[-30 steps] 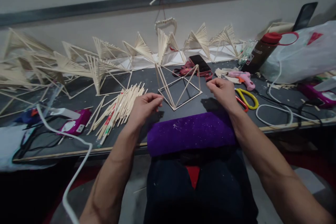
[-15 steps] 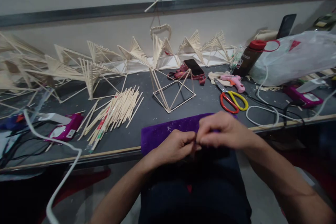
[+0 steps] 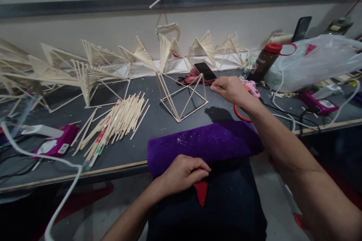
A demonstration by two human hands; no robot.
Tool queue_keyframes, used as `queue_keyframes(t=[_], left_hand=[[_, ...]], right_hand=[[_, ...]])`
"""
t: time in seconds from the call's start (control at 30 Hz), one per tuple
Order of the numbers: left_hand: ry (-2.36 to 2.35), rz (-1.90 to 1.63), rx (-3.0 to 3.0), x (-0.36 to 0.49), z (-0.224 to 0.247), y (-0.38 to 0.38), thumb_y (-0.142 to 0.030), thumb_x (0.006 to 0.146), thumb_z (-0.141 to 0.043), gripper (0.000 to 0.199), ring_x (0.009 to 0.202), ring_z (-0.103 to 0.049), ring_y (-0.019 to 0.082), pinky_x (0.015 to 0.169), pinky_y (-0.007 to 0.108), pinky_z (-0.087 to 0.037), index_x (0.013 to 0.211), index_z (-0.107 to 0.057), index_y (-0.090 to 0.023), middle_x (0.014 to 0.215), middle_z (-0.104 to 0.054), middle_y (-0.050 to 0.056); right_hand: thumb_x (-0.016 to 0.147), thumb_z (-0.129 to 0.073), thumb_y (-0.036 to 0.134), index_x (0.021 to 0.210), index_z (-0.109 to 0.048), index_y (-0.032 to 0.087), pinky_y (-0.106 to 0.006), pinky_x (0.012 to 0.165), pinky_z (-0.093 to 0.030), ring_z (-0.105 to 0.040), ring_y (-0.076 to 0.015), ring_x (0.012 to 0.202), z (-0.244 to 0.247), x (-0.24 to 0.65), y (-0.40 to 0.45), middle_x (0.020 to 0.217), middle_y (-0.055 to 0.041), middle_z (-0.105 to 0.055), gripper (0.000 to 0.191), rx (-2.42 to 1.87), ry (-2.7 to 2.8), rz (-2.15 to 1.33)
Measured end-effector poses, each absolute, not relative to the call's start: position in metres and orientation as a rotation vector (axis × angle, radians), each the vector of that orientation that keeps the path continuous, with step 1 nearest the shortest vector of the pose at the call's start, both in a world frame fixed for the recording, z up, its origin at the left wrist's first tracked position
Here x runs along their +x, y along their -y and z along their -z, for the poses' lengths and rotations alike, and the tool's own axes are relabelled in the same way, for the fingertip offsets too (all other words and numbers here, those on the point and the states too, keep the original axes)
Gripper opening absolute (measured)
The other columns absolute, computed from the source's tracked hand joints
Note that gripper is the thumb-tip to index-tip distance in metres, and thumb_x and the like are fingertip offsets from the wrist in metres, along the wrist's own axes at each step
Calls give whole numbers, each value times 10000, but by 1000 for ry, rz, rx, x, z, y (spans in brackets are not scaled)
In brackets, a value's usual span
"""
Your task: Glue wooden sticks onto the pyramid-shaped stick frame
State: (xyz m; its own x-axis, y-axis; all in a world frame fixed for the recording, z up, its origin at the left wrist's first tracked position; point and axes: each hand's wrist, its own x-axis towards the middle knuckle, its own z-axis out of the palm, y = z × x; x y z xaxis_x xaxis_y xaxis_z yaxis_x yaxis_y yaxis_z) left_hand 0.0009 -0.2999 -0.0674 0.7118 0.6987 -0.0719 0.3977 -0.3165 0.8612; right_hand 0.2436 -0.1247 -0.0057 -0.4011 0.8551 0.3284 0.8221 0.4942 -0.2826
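Observation:
My left hand (image 3: 186, 171) is closed over my lap, at the front edge of a purple cloth (image 3: 198, 141); anything between its fingers is too small to make out. A red pointed piece (image 3: 201, 192) lies just below it on dark clothing. My right hand (image 3: 230, 88) is raised over the table, fingers pressed together, near a phone (image 3: 206, 72); what it may hold is hidden. Under that forearm, scissors (image 3: 240, 115) and a pink glue gun (image 3: 252, 87) are partly covered. A stick frame (image 3: 178, 117) stands left of the right hand.
Loose sticks (image 3: 128, 116) lie on the dark table (image 3: 158, 124). Stick models (image 3: 144, 54) line the wall. A purple power strip (image 3: 58, 143) with a white cable is at left. A red-capped bottle (image 3: 264, 62), a plastic bag (image 3: 313, 58) and another power strip (image 3: 319, 101) are at right.
The hands have parted: my right hand moved up and forward over the table, while my left moved slightly down and left. More purple cloth and the red piece now show. The view shifted a little.

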Motion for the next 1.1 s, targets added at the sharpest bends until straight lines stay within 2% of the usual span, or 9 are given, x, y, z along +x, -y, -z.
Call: queue_keyframes(t=[0.17, 0.33, 0.47, 0.57, 0.67, 0.77, 0.83, 1.0, 1.1], left_hand=[[-801, -758, 2003, -2, 62, 302, -141, 888, -612, 149, 770, -688, 108, 696, 178, -503, 981, -726, -159, 873, -747, 40], [-773, -1031, 2059, 6, 41, 291, -165, 871, -656, 411, 658, -623, 53, 601, 185, -522, 1273, -616, -236, 1367, -574, 127], [-717, -817, 2200, 15, 40, 279, -293, 918, -614, 353, 774, -695, 132, 720, 236, -544, 1255, -639, -192, 1119, -725, 95], [-823, -765, 2241, 17, 50, 276, -259, 935, -580, 261, 818, -723, 150, 745, 230, -530, 1155, -686, -169, 936, -775, 49], [-912, -779, 2228, 14, 59, 277, -222, 909, -613, 167, 816, -734, 140, 744, 213, -526, 1035, -720, -197, 938, -783, 19], [-952, -783, 2236, 9, 64, 278, -202, 898, -622, 147, 826, -739, 137, 757, 211, -532, 1000, -727, -213, 938, -785, 5], [-978, -800, 2243, 5, 65, 278, -196, 895, -624, 146, 826, -740, 136, 750, 209, -534, 997, -728, -209, 938, -786, 6], [-1031, -817, 2196, -6, 67, 279, -191, 890, -623, 150, 791, -738, 134, 740, 213, -539, 989, -733, -215, 920, -786, 4], [-1022, -843, 2133, -9, 70, 278, -177, 883, -629, 144, 761, -732, 120, 724, 197, -532, 975, -737, -205, 895, -784, -1]], right_hand=[[996, -442, 274, 910, -707, 139, -243, 620, -338, -556, -121, 678, 30, 252, 197, 828, -71, -652, 310, -1082, 2524, -98], [1017, -373, 213, 900, -664, 142, -272, 546, -254, -503, -109, 612, 43, 240, 267, 792, -50, -622, 321, -852, 2775, -189], [1040, -355, 282, 864, -634, 139, -256, 577, -303, -540, -109, 671, 29, 243, 280, 773, -40, -627, 359, -565, 2793, -513], [1040, -378, 308, 912, -665, 142, -224, 677, -374, -576, -107, 728, 20, 256, 252, 811, -49, -650, 356, -769, 2676, -603], [1004, -433, 288, 949, -703, 139, -256, 692, -377, -602, -161, 773, 22, 261, 200, 877, -94, -677, 313, -1355, 2580, -207], [979, -426, 226, 1294, -620, 213, -275, 690, -378, -639, -214, 915, 29, 253, 146, 1139, -119, -672, 370, -1636, 2535, 54], [952, -439, 183, 1381, -555, 246, -272, 663, -363, -649, -223, 941, 33, 242, 119, 1198, -120, -655, 449, -1695, 2616, 111], [932, -464, 185, 1082, -720, 123, -277, 602, -300, -647, -217, 850, 36, 236, 105, 1056, -160, -683, 303, -1762, 2759, 139], [938, -479, 234, 981, -727, 145, -272, 594, -276, -611, -182, 791, 31, 256, 129, 984, -112, -678, 268, -1665, 2852, 105]])
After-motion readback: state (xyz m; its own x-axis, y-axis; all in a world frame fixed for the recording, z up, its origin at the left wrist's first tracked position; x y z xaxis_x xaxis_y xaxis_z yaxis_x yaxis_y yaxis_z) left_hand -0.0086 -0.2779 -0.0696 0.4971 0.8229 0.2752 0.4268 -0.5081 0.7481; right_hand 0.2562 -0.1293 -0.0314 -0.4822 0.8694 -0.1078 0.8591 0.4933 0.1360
